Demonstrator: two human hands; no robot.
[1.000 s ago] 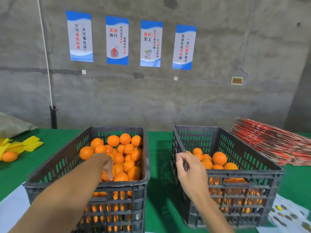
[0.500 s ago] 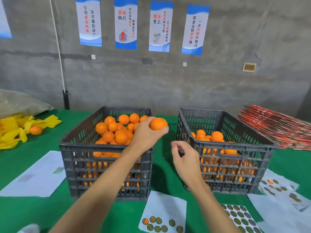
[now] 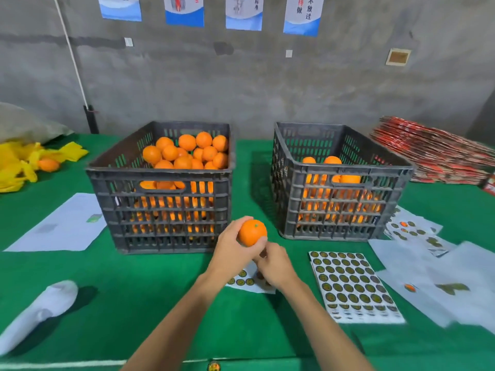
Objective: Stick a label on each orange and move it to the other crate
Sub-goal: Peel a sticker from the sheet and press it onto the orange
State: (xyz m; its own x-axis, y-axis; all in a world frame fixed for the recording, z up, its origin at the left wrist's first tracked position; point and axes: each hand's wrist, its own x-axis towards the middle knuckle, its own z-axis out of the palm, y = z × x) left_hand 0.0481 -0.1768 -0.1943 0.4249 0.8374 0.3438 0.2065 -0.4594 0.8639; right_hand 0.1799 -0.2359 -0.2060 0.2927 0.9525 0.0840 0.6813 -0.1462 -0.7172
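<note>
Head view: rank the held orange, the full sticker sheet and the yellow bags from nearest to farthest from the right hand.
1. Orange, just above the right hand, in the left hand.
2. Sticker sheet, right of it on the table.
3. Yellow bags, far left.

Plastic crate [image 3: 160,210] — seemingly cloth table [image 3: 134,303]

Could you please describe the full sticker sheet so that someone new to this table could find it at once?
Start at the right-hand grey crate on the green table. Just in front of it, right of the person's right hand, lies the full sticker sheet. Unlike the mostly bare white backing sheets nearby, it is covered in tight rows of dark round labels.
</note>
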